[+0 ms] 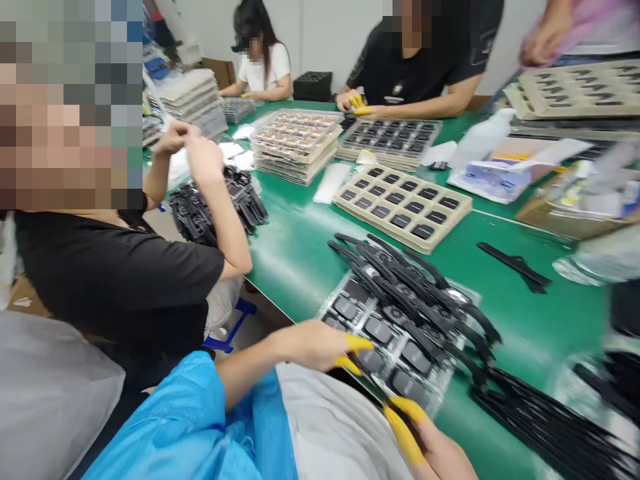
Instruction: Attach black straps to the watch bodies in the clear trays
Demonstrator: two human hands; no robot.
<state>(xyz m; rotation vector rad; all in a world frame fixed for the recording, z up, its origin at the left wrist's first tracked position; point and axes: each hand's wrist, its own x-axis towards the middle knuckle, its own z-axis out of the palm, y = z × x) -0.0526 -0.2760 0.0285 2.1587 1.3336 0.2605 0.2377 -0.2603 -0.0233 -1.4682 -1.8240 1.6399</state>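
Observation:
My left hand (315, 345), with yellow finger cots, pinches one end of a thin black watch strap (373, 385). The strap's other end is between the yellow-covered fingers of my right hand (425, 437), low in the view. Both hands are at the table's near edge, in front of a clear plastic tray (395, 357) of square dark watch faces. Across the tray's far side lies a pile of black watches with straps (407, 293). To the right, a bundle of loose black straps (550, 413) rests on the green table.
Beyond my tray stands a beige tray (405, 207) of black squares, with stacked trays (295, 143) behind it. A co-worker in black (120, 267) sits close on my left beside a heap of black straps (195, 207). Two loose straps (515, 265) lie to the right.

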